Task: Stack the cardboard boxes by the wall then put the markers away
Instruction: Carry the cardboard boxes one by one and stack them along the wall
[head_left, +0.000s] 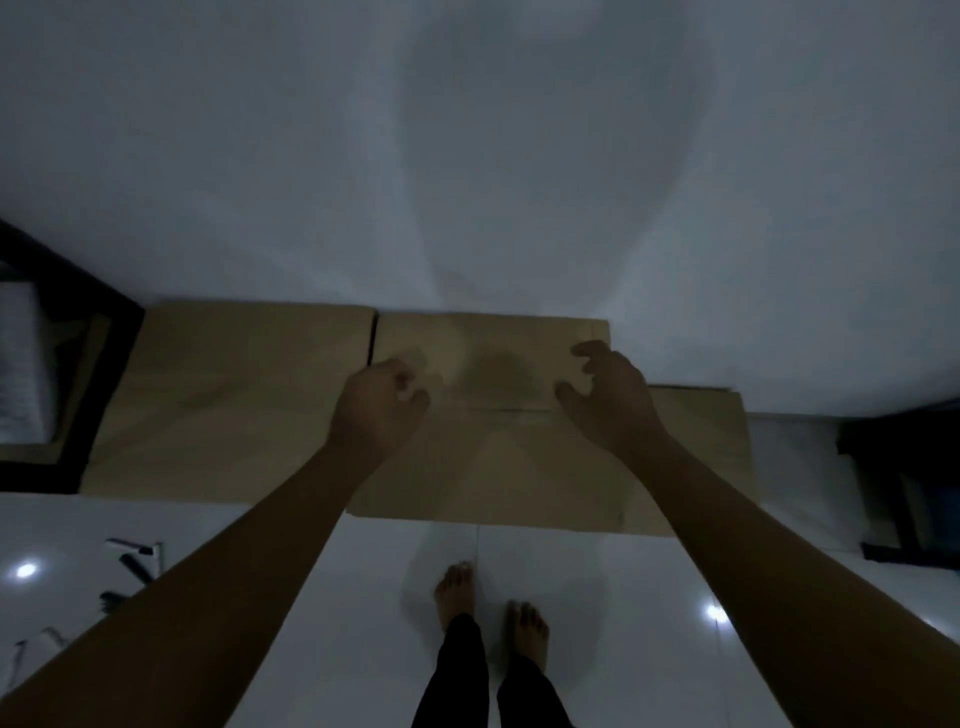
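**Both hands poised over the cardboard at the wall**

The room is dim. On the far left stands a dark piece of furniture (72, 332) with something pale on it. In front of it, on the glossy white floor (363, 597), a few dark markers (136, 562) lie scattered, partly hidden by the person's left forearm and well apart from either hand.

Flattened brown cardboard boxes (234, 405) lie along the foot of the white wall (467, 156), their far edges against it. One sheet spreads to the left; a second overlaps it toward the middle and right, with a fold line running across it and a further layer showing at its right edge.

The left hand (382, 402) hovers over the inner edge of the middle sheet, fingers curled in loosely, holding nothing; whether it touches the cardboard I cannot tell. The right hand (610, 395) is over the same sheet's right part, fingers spread and bent like a claw, also empty. The fold line runs between the two hands.

Below, two bare feet (493, 608) stand on the tiles just short of the cardboard's near edge. Another dark piece of furniture (904, 493) sits at the far right.
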